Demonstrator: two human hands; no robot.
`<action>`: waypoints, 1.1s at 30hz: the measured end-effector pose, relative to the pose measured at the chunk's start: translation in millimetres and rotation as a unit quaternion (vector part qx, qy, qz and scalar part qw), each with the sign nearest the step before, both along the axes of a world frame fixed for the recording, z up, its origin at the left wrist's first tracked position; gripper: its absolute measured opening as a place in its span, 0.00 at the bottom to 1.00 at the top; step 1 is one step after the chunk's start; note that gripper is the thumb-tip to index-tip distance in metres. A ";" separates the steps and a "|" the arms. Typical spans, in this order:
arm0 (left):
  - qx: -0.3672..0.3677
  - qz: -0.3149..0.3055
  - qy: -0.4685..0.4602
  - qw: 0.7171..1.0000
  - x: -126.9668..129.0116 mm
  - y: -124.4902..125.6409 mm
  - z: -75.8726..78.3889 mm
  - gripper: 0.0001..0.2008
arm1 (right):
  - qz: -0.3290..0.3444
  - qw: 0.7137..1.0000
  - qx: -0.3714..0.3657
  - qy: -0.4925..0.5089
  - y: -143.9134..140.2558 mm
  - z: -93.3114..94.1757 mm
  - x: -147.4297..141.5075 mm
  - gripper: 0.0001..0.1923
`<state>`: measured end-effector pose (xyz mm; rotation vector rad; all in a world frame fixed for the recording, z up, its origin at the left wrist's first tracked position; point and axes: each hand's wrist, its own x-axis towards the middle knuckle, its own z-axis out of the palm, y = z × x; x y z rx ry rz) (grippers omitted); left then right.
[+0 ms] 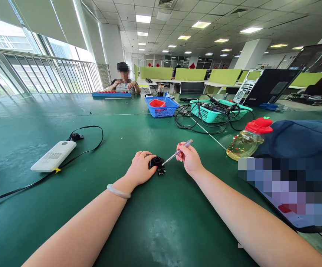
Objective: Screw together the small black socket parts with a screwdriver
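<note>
A small black device with a round top (157, 161) lies on the green table (127, 222), with small black and silvery terminals at its near side. My left hand (141, 167) is closed around its left side, thumb along the near edge. In my right hand (189, 158) is a thin screwdriver (177, 152) with a clear handle, pinched between the fingers and slanting down to the left. Its tip meets the device near the terminals. Whether it sits in a screw is too small to tell.
At left lies a white power bank (54, 156) with a black cable. Ahead stand a blue basket (162, 111) and a green basket (215, 118) of cables. A red-lidded bottle (246, 142) and dark blue cap (302, 139) are at right. Another person (124, 83) sits at the far edge.
</note>
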<state>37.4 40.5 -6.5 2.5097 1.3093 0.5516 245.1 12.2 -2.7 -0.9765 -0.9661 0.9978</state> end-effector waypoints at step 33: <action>0.017 0.005 -0.028 0.999 -0.7 6.0 -4.3 0.17 | -0.118 0.876 0.166 -0.438 -26.3 9.9 -17.1 0.13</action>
